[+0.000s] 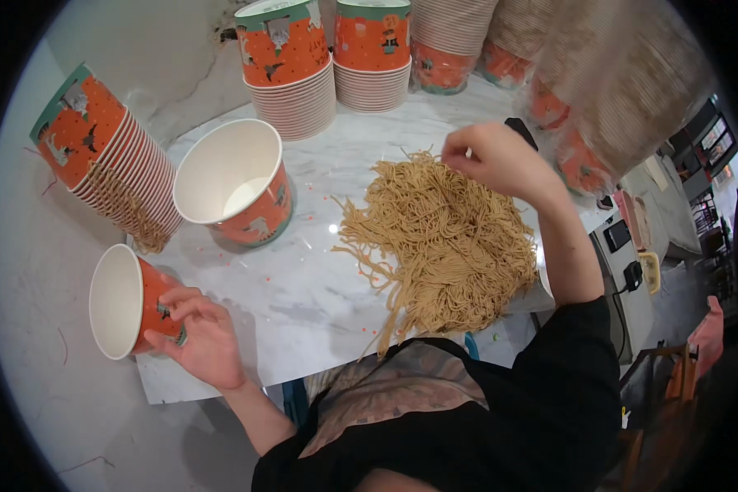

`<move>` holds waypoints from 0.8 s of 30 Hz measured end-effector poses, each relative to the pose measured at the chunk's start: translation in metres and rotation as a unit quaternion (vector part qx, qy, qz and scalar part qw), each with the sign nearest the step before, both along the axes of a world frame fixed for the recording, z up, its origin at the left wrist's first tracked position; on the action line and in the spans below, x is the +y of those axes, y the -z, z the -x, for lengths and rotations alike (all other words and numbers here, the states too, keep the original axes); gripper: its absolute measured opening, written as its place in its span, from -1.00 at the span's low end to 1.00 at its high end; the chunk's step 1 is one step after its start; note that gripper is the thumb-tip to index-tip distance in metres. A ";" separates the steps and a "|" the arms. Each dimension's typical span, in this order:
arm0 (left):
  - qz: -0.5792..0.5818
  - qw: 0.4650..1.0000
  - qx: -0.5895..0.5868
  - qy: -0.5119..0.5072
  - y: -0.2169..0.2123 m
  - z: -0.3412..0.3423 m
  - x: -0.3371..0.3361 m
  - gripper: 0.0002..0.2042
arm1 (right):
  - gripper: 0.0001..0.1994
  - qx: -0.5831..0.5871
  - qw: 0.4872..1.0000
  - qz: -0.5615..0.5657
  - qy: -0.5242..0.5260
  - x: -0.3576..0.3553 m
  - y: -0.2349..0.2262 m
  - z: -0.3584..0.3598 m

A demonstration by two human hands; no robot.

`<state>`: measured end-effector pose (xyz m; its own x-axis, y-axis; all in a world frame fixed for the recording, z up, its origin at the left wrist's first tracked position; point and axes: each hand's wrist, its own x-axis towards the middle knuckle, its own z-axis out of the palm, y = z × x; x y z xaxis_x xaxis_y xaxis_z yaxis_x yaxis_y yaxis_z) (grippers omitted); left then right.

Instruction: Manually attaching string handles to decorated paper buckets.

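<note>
Orange paper cup [131, 302] gripped by left hand [196, 332] | right hand [500, 160] pinching noodles [438, 238]

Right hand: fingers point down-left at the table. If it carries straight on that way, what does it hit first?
Most likely the noodle pile: the right hand pinches strands at its far edge, fingertips aimed into the heap, nothing between. Its height above the pile is unclear.

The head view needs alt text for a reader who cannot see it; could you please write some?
A person's left hand holds an orange paper cup on its side while the right hand pinches strands from a pile of noodles on a white marble table, with stacked cups behind.
</note>
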<state>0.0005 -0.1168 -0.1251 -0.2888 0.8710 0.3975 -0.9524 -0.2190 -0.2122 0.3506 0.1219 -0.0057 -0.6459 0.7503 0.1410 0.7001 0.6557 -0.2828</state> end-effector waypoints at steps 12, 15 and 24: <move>0.053 0.999 0.003 0.001 0.001 -0.001 0.001 -0.39 | -0.81 0.072 0.993 0.070 0.064 0.001 0.045 -0.015; 0.055 0.998 0.000 0.001 0.001 -0.003 0.002 -0.39 | -0.82 0.123 0.979 0.151 0.066 0.006 0.033 -0.016; 0.203 0.938 0.269 -0.079 -0.015 -0.017 0.013 -0.30 | -0.78 0.298 0.916 0.218 -0.159 -0.007 -0.042 0.071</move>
